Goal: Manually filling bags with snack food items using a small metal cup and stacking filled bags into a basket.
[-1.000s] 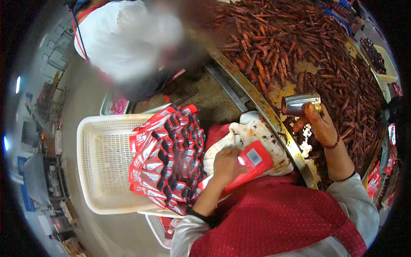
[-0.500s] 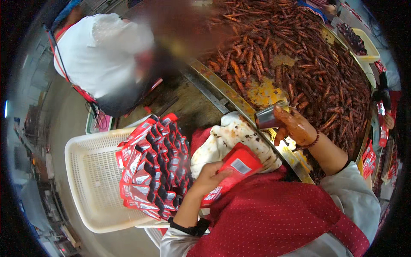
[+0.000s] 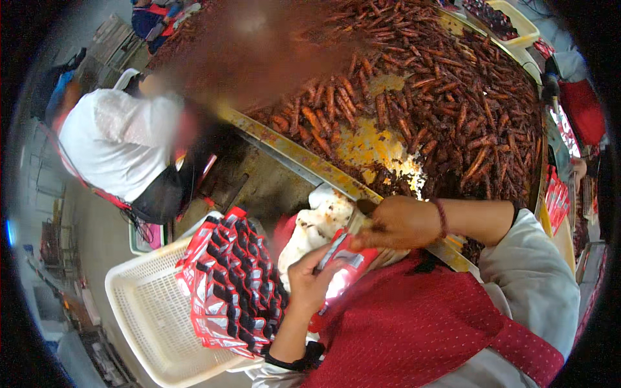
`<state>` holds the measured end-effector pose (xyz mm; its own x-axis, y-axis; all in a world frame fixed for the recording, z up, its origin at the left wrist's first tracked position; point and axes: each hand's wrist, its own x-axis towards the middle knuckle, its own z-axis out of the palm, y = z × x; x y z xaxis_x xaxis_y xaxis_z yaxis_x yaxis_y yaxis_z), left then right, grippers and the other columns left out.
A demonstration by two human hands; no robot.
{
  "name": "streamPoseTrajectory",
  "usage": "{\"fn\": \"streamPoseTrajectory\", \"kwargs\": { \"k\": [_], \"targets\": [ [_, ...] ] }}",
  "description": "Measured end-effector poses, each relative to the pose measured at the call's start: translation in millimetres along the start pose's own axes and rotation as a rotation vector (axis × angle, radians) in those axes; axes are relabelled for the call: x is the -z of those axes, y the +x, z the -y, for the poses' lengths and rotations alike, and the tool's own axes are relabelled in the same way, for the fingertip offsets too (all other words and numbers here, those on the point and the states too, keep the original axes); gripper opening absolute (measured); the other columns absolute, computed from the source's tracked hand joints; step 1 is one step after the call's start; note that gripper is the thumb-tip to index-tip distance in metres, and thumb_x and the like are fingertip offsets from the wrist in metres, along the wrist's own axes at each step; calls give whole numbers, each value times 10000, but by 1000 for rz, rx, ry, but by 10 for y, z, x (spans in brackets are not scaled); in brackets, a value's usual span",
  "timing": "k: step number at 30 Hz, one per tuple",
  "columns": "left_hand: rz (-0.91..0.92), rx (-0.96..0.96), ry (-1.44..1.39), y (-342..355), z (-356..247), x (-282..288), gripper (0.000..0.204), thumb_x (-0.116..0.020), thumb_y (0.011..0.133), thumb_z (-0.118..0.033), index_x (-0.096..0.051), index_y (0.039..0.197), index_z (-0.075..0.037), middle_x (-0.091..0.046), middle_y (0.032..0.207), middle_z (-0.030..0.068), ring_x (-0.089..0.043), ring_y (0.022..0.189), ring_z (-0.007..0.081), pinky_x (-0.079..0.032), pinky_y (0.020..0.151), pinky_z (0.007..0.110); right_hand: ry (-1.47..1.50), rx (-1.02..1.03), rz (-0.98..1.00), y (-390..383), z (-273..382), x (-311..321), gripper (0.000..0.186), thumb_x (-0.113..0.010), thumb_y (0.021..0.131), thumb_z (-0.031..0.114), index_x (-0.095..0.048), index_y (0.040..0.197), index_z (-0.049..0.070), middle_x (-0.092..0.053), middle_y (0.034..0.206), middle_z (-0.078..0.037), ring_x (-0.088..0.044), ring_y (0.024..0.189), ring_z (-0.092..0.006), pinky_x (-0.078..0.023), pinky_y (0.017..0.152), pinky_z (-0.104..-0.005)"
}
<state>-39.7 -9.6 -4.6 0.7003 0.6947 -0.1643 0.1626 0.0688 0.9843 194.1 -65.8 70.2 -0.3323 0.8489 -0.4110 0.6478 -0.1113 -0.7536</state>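
My left hand (image 3: pixel 307 284) pinches a red and silver foil pouch (image 3: pixel 349 265) in front of my red apron. At the pouch's upper end is my right hand (image 3: pixel 401 223), brown with sauce, its fingers curled. The metal cup seen in it earlier is mostly hidden; only a pale edge shows beside the fingers. Just behind the pouch, a sauce-stained white cloth (image 3: pixel 304 236) lies against the tray's metal rim (image 3: pixel 304 158). Beyond that rim spreads a heap of dark reddish-brown, sauce-coated strips (image 3: pixel 466 123), with a patch of oily tray bottom bared near my right hand.
Left of me, many filled red pouches (image 3: pixel 236 284) stand in rows by a white plastic basket (image 3: pixel 142 304). A co-worker in a white head covering (image 3: pixel 116 142) bends over at the far left. Another yellowish basket (image 3: pixel 517 26) holds dark packs at the far right.
My right hand has come from over the tray down and left to the pouch in my left hand. The metal cup it held is now mostly out of sight. The view has shifted.
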Motion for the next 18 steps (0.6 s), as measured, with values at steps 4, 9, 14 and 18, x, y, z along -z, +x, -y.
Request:
{"fn": "streamPoseTrajectory", "kwargs": {
  "k": [4, 9, 14, 18],
  "targets": [
    [184, -48, 63, 129, -52, 87, 274, -742, 726, -19, -653, 983, 0, -669, 961, 53, -587, 869, 79, -481, 799, 262, -97, 311, -176, 93, 131, -109, 543, -454, 921, 536, -601, 843, 18, -594, 681, -164, -605, 619, -347, -476, 595, -454],
    [-8, 95, -243, 101, -114, 303, 276, -721, 724, 16, -639, 986, -12, -665, 954, 50, -605, 865, 106, -488, 791, 260, 348, -130, -720, 1066, -817, 372, 373, -605, 865, 399, -624, 833, 27, -597, 705, -70, -550, 636, -196, -442, 555, -376],
    [-83, 24, -202, 116, -5, 367, 316, -712, 731, 22, -624, 1032, -12, -657, 992, 56, -609, 869, 109, -492, 787, 260, -125, -403, -764, 1811, -1664, 228, 446, -636, 806, 409, -618, 886, -29, -638, 845, -240, -618, 827, -391, -496, 716, -442],
    [-86, 104, -214, 182, -73, 351, 315, -703, 755, 9, -627, 1060, -12, -656, 1010, 42, -605, 870, 99, -489, 779, 250, 510, -534, -631, 1639, -2019, 216, 382, -687, 790, 349, -609, 952, 12, -656, 957, -143, -652, 841, -271, -517, 728, -412]
  ]
}}
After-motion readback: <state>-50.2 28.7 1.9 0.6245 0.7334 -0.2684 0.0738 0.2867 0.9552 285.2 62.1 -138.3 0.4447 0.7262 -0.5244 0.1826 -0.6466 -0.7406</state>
